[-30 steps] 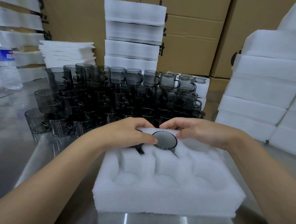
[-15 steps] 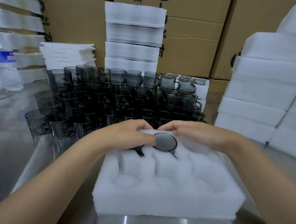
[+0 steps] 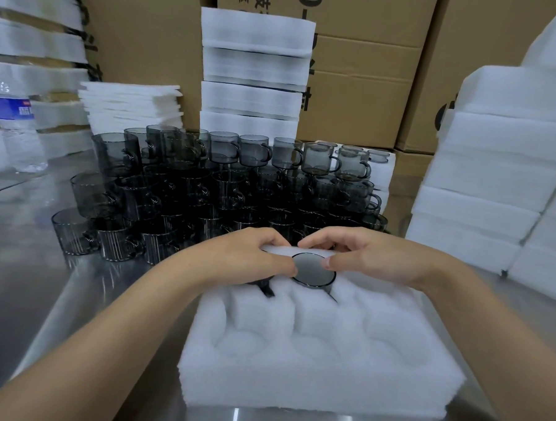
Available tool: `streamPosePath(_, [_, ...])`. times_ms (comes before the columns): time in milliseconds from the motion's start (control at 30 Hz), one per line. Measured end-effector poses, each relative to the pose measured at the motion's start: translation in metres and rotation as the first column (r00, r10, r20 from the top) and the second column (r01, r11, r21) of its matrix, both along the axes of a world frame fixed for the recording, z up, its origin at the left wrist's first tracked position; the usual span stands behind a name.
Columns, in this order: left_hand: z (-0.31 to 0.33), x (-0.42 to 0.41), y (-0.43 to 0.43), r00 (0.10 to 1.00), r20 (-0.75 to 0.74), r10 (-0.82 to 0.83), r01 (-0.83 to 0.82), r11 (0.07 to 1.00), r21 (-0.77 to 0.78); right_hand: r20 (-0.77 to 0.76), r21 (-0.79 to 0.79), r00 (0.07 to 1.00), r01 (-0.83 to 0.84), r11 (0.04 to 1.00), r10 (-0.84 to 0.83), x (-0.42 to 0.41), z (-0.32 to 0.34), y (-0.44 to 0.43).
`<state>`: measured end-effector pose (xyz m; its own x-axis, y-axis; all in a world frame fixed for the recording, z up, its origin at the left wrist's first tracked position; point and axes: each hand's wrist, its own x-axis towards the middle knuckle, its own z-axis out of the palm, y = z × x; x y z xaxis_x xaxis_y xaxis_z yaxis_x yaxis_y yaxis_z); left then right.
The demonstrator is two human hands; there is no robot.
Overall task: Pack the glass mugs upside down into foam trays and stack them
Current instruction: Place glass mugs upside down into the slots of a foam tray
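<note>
A white foam tray [image 3: 320, 370] with round pockets lies in front of me on the steel table. Two smoky grey glass mugs sit upside down in its far row. My left hand [image 3: 251, 257] curls over the left mug, of which only the handle [image 3: 267, 290] shows below my palm. The middle mug [image 3: 313, 273] shows its round base, and my right hand [image 3: 374, 257] pinches it between thumb and forefinger. Behind the tray stands a stacked pile of upright grey mugs [image 3: 226, 182].
Stacks of white foam trays rise at the back centre [image 3: 255, 70], at the right [image 3: 497, 176] and at the left [image 3: 34, 46], with thin foam sheets [image 3: 130, 106] and cardboard boxes [image 3: 360, 86] behind. A water bottle [image 3: 14, 122] stands at the far left.
Both hands stay on the two mugs in the far row with only small finger shifts. The tray has not moved.
</note>
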<state>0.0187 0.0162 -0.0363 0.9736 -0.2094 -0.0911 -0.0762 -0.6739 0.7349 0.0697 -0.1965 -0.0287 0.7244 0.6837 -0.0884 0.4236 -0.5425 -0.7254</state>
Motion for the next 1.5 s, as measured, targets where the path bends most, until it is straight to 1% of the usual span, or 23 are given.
streamPosePath(133, [0.000,-0.002,0.000,1.000,-0.007,-0.007,0.007,1.000,-0.002,0.011,0.009,0.998,0.053,0.999,-0.054,0.002,0.004,-0.001])
streamPosePath(167, [0.001,-0.002,0.000,1.000,-0.009,-0.005,0.005,1.000,0.002,0.020,0.029,0.996,0.092,0.995,-0.093,0.004,0.010,0.000])
streamPosePath(233, [0.001,-0.003,0.000,1.000,-0.012,0.000,0.000,1.000,0.011,0.077,0.138,0.965,0.239,0.961,-0.251,0.013,0.021,0.002])
streamPosePath(267, [0.001,-0.003,0.001,1.000,-0.013,0.004,-0.004,1.000,0.016,0.148,0.207,0.922,0.325,0.923,-0.358,0.021,0.027,0.003])
streamPosePath(300, [0.001,-0.003,0.001,1.000,-0.013,0.008,-0.008,1.000,0.020,0.244,0.268,0.852,0.399,0.877,-0.463,0.030,0.032,0.003])
streamPosePath(367, [0.001,-0.003,0.001,1.000,-0.018,0.018,-0.017,0.999,0.028,0.414,0.332,0.674,0.515,0.790,-0.612,0.050,0.042,0.001])
streamPosePath(400, [0.000,-0.003,0.001,0.999,-0.019,0.028,-0.027,0.999,0.040,0.469,0.321,0.608,0.557,0.766,-0.640,0.061,0.045,-0.001])
streamPosePath(433, [0.000,-0.003,0.000,0.999,-0.013,0.044,-0.043,0.997,0.059,0.518,0.277,0.573,0.590,0.758,-0.635,0.071,0.047,-0.003])
streamPosePath(500, [0.000,-0.003,-0.001,0.997,0.003,0.071,-0.071,0.993,0.092,0.631,0.115,0.536,0.651,0.750,-0.561,0.088,0.047,-0.007])
streamPosePath(567, [0.001,-0.004,-0.003,0.997,0.011,0.072,-0.073,0.991,0.110,0.721,-0.032,0.514,0.695,0.718,-0.465,0.101,0.046,-0.008])
streamPosePath(667, [0.004,-0.006,-0.005,0.998,0.004,0.057,-0.057,0.989,0.135,0.729,-0.144,0.550,0.706,0.694,-0.408,0.114,0.048,-0.005])
streamPosePath(733, [0.005,-0.007,-0.005,0.999,0.003,0.049,-0.049,0.988,0.148,0.706,-0.164,0.568,0.711,0.684,-0.422,0.119,0.049,-0.003])
streamPosePath(800, [0.005,-0.007,-0.005,0.999,0.004,0.050,-0.050,0.986,0.156,0.702,-0.146,0.561,0.717,0.682,-0.438,0.121,0.047,-0.002])
streamPosePath(933, [0.007,-0.008,-0.006,0.998,-0.001,0.067,-0.066,0.986,0.154,0.724,-0.047,0.497,0.727,0.685,-0.478,0.119,0.041,-0.003])
streamPosePath(1033, [0.008,-0.009,-0.008,0.997,0.009,0.076,-0.077,0.986,0.150,0.729,0.089,0.433,0.709,0.700,-0.531,0.108,0.040,-0.005])
streamPosePath(1133, [0.006,-0.010,-0.010,0.992,0.076,0.096,-0.105,0.987,0.122,0.710,0.202,0.404,0.667,0.717,-0.576,0.090,0.041,-0.004])
streamPosePath(1233, [0.004,-0.013,-0.013,0.981,0.171,0.089,-0.113,0.984,0.137,0.780,0.266,0.301,0.634,0.726,-0.548,0.065,0.041,-0.002])
streamPosePath(1267, [0.004,-0.014,-0.014,0.976,0.202,0.075,-0.105,0.985,0.140,0.781,0.301,0.287,0.606,0.737,-0.555,0.055,0.042,-0.001])
streamPosePath(1300, [0.004,-0.015,-0.014,0.971,0.234,0.057,-0.092,0.986,0.139,0.766,0.331,0.300,0.574,0.749,-0.568,0.044,0.042,0.001])
streamPosePath(1367, [0.002,-0.015,-0.014,0.954,0.299,0.006,-0.047,0.990,0.130,0.727,0.374,0.359,0.507,0.776,-0.585,0.021,0.041,0.006])
streamPosePath(1433, [0.000,-0.013,-0.014,0.943,0.333,-0.020,0.005,0.999,0.045,0.707,0.397,0.412,0.442,0.804,-0.575,0.001,0.035,0.011])
streamPosePath(1467, [0.001,-0.011,-0.015,0.944,0.329,0.010,0.013,0.998,-0.069,0.701,0.401,0.432,0.418,0.815,-0.567,-0.008,0.030,0.014])
streamPosePath(1500, [0.002,-0.010,-0.015,0.949,0.310,0.065,0.005,0.975,-0.222,0.695,0.403,0.451,0.401,0.823,-0.560,-0.015,0.024,0.017])
